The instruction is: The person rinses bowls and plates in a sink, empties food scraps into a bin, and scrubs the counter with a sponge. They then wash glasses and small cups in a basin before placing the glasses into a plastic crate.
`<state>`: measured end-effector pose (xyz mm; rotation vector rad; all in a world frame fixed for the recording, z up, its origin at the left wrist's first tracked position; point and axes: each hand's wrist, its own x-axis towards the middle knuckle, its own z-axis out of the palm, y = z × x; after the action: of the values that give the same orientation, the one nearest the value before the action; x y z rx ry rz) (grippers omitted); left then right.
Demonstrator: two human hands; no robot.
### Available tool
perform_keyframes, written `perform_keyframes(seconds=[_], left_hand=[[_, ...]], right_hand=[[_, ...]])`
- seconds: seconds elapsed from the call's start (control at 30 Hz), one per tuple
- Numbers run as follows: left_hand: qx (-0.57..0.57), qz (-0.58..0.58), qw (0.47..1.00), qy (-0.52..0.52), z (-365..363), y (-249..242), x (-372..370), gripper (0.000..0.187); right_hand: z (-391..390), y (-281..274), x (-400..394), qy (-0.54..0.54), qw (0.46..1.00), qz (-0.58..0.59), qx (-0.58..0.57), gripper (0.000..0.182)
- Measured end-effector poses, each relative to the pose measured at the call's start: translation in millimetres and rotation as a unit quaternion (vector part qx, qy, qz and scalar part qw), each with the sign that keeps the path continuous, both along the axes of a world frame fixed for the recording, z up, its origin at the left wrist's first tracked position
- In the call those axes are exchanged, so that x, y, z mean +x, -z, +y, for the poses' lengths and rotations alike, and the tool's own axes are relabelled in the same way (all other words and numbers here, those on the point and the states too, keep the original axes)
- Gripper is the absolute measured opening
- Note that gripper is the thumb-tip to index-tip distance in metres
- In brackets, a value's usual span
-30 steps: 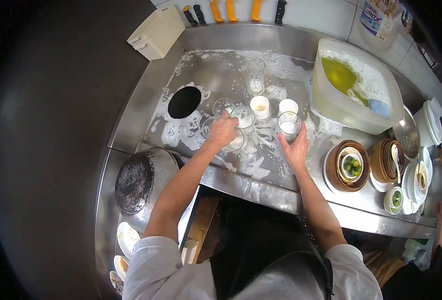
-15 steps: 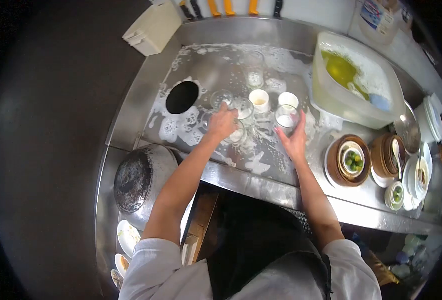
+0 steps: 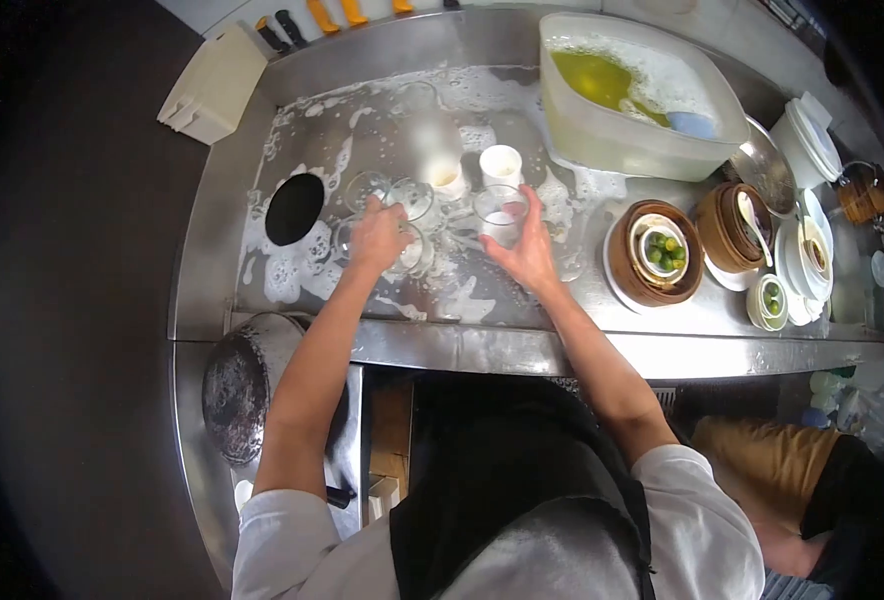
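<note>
Several clear glasses point(image 3: 412, 200) stand grouped on the soapy steel counter point(image 3: 382, 130). My left hand point(image 3: 377, 238) is over this group, fingers bent down among the rims; it appears to grip some of them. To the right, my right hand point(image 3: 527, 250) is wrapped round one clear glass point(image 3: 500, 208), thumb on the near side and fingers on the far side. Just behind that glass is a white cup point(image 3: 501, 163). A second white cup point(image 3: 448, 182) is beside it, partly blurred.
A tub point(image 3: 642, 130) of foamy, yellow-green liquid stands at the back right. Bamboo steamers point(image 3: 655, 252) and stacked dishes point(image 3: 804, 250) are at the right. A round dark hole point(image 3: 295, 209) lies left. A blackened pot point(image 3: 237, 395) is at the lower left. Another person's arm point(image 3: 787, 545) shows lower right.
The view has shifted, so the counter's things appear further left. Both hands remain at the glasses. Another person has come into view at the lower right.
</note>
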<state>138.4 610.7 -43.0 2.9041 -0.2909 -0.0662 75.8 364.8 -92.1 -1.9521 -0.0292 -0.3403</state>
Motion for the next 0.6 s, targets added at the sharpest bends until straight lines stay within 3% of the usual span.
perform_keyframes(seconds=[0.13, 0.47, 0.53, 0.6], left_hand=[[0.008, 0.020, 1.000, -0.003, -2, -1, 3, 0.035], [0.001, 0.038, 0.999, -0.005, -3, -13, -2, 0.035], [-0.005, 0.041, 0.999, -0.001, 0, -12, -1, 0.036], [-0.015, 0.040, 0.999, 0.007, 2, -10, 1, 0.037]], right_hand=[[6, -3, -8, 0.029, 0.998, -0.030, -0.056, 0.093], [28, -9, -23, 0.066, 0.997, -0.006, -0.046, 0.091], [31, -5, -20, 0.050, 0.982, 0.064, 0.172, 0.080], [30, -2, -21, 0.020, 0.901, 0.154, 0.404, 0.070]])
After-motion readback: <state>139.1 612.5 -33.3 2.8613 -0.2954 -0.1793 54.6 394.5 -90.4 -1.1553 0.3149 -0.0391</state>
